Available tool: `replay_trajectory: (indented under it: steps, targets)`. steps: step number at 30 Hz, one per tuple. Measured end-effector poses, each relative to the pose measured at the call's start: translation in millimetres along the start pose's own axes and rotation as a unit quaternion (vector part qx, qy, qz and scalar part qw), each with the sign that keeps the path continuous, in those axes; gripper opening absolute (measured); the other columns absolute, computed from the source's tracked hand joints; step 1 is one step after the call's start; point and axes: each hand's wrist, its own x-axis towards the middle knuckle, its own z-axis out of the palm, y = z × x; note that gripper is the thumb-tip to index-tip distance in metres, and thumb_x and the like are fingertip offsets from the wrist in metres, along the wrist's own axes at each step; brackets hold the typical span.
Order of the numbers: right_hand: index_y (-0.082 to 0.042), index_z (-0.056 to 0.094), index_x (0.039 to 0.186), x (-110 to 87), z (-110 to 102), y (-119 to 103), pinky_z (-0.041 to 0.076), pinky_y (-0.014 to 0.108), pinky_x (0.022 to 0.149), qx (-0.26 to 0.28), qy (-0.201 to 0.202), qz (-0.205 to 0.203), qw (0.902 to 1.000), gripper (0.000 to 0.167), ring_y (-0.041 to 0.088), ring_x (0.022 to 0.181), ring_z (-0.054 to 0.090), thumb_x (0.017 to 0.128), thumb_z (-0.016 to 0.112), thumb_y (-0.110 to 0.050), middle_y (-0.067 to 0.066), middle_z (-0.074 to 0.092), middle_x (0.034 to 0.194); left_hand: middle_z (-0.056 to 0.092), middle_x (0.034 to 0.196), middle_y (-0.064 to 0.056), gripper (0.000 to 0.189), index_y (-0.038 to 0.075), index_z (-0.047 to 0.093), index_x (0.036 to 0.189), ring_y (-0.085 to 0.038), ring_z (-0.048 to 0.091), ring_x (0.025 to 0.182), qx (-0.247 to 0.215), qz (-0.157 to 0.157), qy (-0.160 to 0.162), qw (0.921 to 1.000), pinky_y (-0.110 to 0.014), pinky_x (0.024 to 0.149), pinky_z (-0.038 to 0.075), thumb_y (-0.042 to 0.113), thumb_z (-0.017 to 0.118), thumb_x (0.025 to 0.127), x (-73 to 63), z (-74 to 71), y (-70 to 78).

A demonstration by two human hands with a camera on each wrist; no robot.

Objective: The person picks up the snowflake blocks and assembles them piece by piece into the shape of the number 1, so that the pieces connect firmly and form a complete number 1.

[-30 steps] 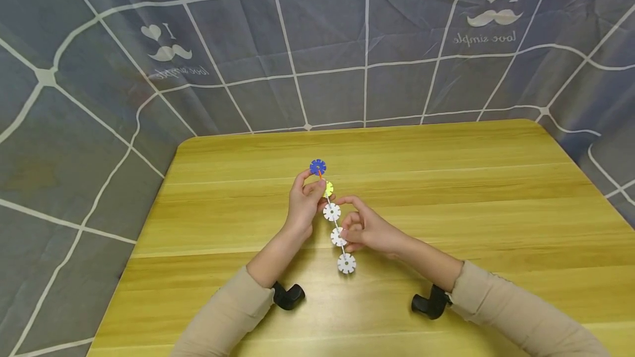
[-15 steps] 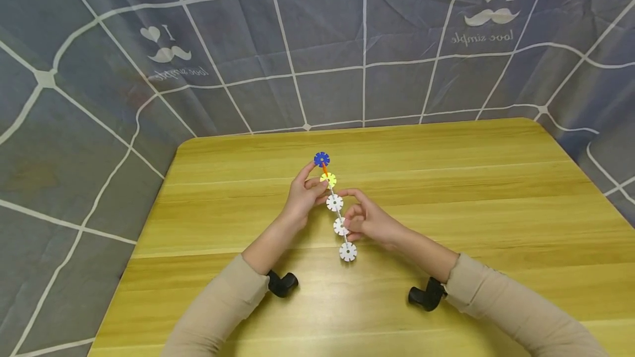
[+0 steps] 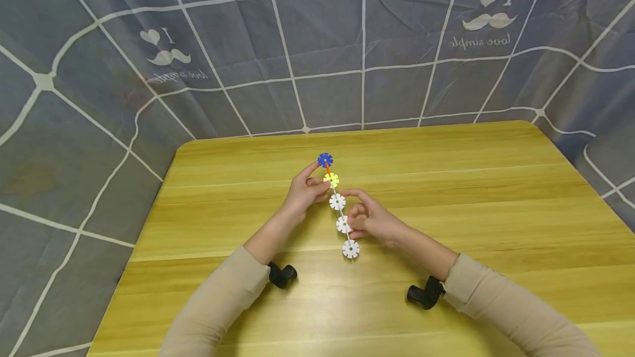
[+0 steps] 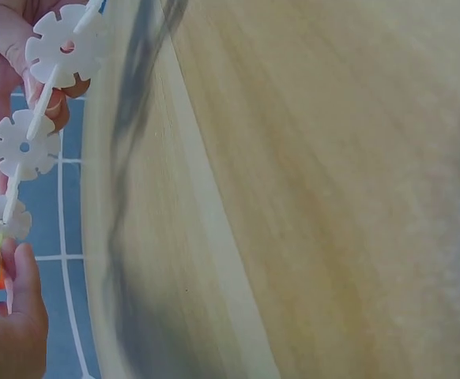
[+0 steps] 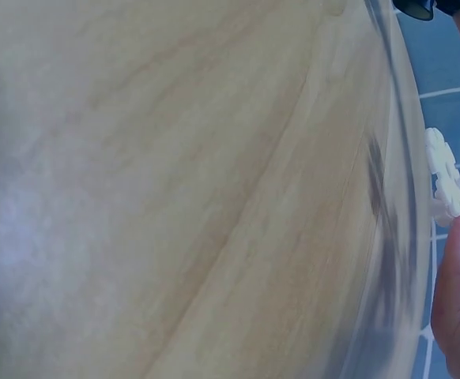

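Observation:
Both hands hold a chain of notched plastic discs over the table. At its far end is a blue disc [image 3: 322, 158], then an edge-on orange disc [image 3: 328, 170], a yellow disc [image 3: 335, 179] and several white discs [image 3: 346, 247], some facing up and some edge-on between them. My left hand [image 3: 303, 191] pinches the yellow disc between thumb and fingers, its index finger reaching up to the blue one. Thumb and fingers of my right hand [image 3: 376, 219] pinch a white disc second from the near end, the index finger stretched toward the white disc above it.
Beneath the hands lies a wood-grain table [image 3: 471, 197]. A grey-blue curtain [image 3: 327, 43] with white lines hangs behind and at the sides. Black wrist mounts [image 3: 283, 276] stick out at both sleeves.
Both hands, with the disc chain between them, have shifted slightly away from me and to the right. The left thumb sits lower, so more of the yellow disc and orange disc shows.

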Motion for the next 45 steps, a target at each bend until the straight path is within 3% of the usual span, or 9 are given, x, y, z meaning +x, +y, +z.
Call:
replay_trajectory:
  steps: [7,14,25,32,41,45]
  targets:
    - [-0.011,0.028,0.143,6.7,-2,-1,0.055,0.030,0.069,0.012,0.010,0.014,0.9998,0.062,0.016,0.073,0.053,0.089,0.047,0.013,0.007,0.051,0.085,0.058,0.085,-0.008,0.062,0.011,0.038,0.142,-0.012,0.060,0.069,0.007,-0.013,-0.005,0.9999,-0.035,0.081,0.054,-0.006,0.060,0.086,11.6,-1.0,-0.7]
    - [-0.010,0.026,0.144,13.8,-4,0,0.056,0.029,0.068,0.027,0.022,0.024,0.9991,0.063,0.017,0.074,0.055,0.088,0.045,0.014,0.007,0.051,0.085,0.060,0.086,-0.008,0.059,0.007,0.039,0.141,-0.010,0.060,0.066,0.011,-0.014,-0.023,0.9996,-0.030,0.076,0.055,-0.008,0.058,0.087,27.5,-0.7,-3.0]
    - [-0.012,0.026,0.144,28.8,-2,-4,0.056,0.028,0.067,0.066,0.055,0.063,0.9943,0.066,0.017,0.073,0.055,0.088,0.045,0.015,0.007,0.049,0.085,0.059,0.096,-0.013,0.056,0.007,0.042,0.138,-0.011,0.059,0.068,0.035,-0.017,-0.008,0.9992,-0.032,0.080,0.054,-0.007,0.059,0.087,44.5,-0.2,-2.6]
    - [-0.011,0.026,0.144,35.5,-5,-1,0.056,0.029,0.067,0.086,0.051,0.073,0.9923,0.068,0.017,0.071,0.057,0.086,0.045,0.017,0.008,0.049,0.084,0.058,0.099,-0.013,0.055,0.006,0.042,0.138,-0.011,0.058,0.072,0.064,-0.021,-0.021,0.9975,-0.028,0.076,0.054,-0.006,0.060,0.087,53.4,-1.5,-7.6]
    - [-0.010,0.028,0.144,40.3,-8,2,0.056,0.029,0.066,0.081,0.046,0.083,0.9921,0.066,0.018,0.065,0.060,0.087,0.047,0.017,0.007,0.052,0.080,0.055,0.080,-0.005,0.055,0.002,0.043,0.137,-0.011,0.058,0.065,0.067,-0.022,-0.017,0.9974,-0.024,0.068,0.054,-0.009,0.059,0.086,56.7,-1.0,-12.1]
    - [-0.008,0.026,0.145,41.1,-7,2,0.056,0.029,0.065,0.077,0.041,0.083,0.9927,0.066,0.017,0.064,0.059,0.087,0.047,0.017,0.007,0.053,0.080,0.054,0.079,-0.006,0.053,-0.001,0.044,0.135,-0.012,0.058,0.065,0.077,-0.022,-0.009,0.9968,-0.023,0.066,0.054,-0.010,0.059,0.085,56.6,-0.6,-12.3]
